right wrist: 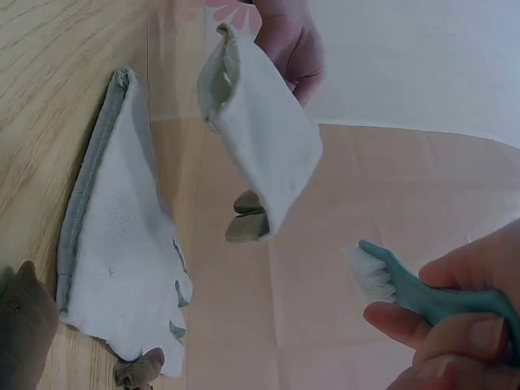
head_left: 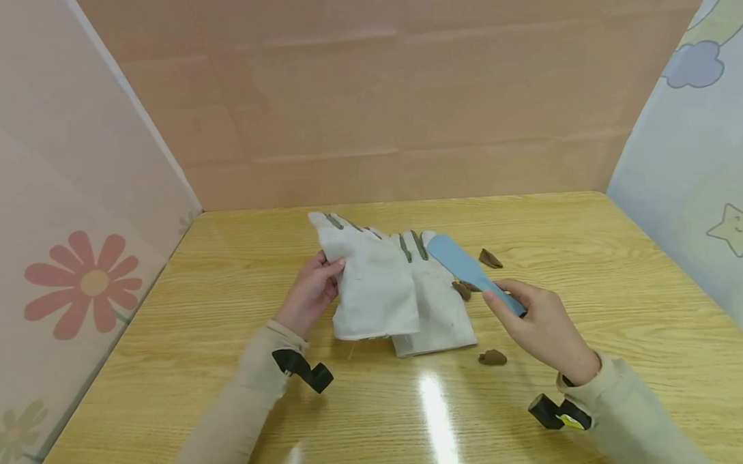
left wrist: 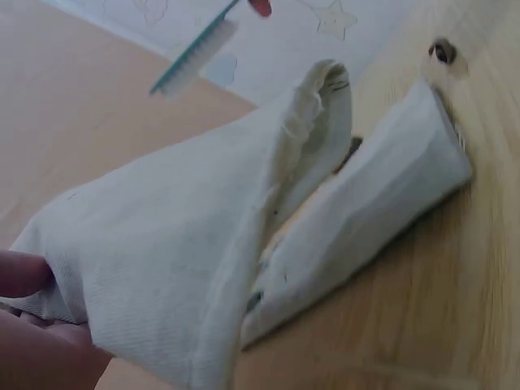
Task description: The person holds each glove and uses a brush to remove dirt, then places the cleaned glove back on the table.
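Observation:
My left hand point(head_left: 312, 292) grips the edge of a white cloth glove point(head_left: 373, 286), thumb on top, holding it raised. The frayed cuff gapes in the left wrist view; dark green stripes mark its far end. A second white glove point(head_left: 445, 318) lies on the table, partly behind the raised one. My right hand point(head_left: 543, 325) holds the handle of a blue brush point(head_left: 461, 261). White bristles point(right wrist: 372, 275) show in the right wrist view, where the brush hangs in the air, apart from both gloves. The far fingers of my left hand are hidden by cloth.
Several small brown, curled pieces lie on the wooden table point(head_left: 225, 278): one piece point(head_left: 490, 258) behind the brush, others point(head_left: 462, 291) against the lying glove, another brown piece point(head_left: 492, 357) nearer me. A pink backdrop point(head_left: 403, 94) stands behind, with patterned panels on both sides.

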Demonstrator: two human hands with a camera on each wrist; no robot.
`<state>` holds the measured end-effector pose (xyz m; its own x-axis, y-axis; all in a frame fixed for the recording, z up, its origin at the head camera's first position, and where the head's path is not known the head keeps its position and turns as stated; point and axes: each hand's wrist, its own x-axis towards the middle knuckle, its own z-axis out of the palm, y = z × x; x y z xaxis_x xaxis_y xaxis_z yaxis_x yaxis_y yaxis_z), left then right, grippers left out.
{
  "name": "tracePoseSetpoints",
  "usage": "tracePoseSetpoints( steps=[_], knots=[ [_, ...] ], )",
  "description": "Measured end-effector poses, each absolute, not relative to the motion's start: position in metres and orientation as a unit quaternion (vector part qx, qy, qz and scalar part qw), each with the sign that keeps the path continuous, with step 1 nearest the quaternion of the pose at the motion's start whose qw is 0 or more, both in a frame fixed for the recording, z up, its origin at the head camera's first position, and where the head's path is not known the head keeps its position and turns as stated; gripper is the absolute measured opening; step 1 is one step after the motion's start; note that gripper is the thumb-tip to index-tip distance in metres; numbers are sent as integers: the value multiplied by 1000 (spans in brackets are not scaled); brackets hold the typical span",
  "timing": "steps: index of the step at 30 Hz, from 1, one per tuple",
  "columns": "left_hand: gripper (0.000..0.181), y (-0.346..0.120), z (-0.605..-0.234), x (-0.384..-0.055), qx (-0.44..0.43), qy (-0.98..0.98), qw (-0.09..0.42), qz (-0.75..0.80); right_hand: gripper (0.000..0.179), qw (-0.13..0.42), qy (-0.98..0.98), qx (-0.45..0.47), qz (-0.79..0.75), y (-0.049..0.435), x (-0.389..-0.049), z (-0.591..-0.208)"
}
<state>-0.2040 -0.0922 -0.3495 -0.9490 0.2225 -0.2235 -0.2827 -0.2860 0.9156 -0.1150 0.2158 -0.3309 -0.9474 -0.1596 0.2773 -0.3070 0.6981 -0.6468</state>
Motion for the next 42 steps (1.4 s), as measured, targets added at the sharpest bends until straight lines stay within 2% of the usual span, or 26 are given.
tracePoseSetpoints(
  steps=[16, 28, 42],
  knots=[
    [52, -125, -386, -226, -79, 679, 182, 707, 29, 97, -919, 123, 363, 216, -116, -332],
    [46, -143, -393, -224, -77, 779, 171, 598, 34, 90, -921, 115, 362, 219, -116, -334],
    [39, -154, -396, -224, -99, 839, 171, 508, 29, 88, -926, 113, 350, 222, -117, -334]
  ],
)
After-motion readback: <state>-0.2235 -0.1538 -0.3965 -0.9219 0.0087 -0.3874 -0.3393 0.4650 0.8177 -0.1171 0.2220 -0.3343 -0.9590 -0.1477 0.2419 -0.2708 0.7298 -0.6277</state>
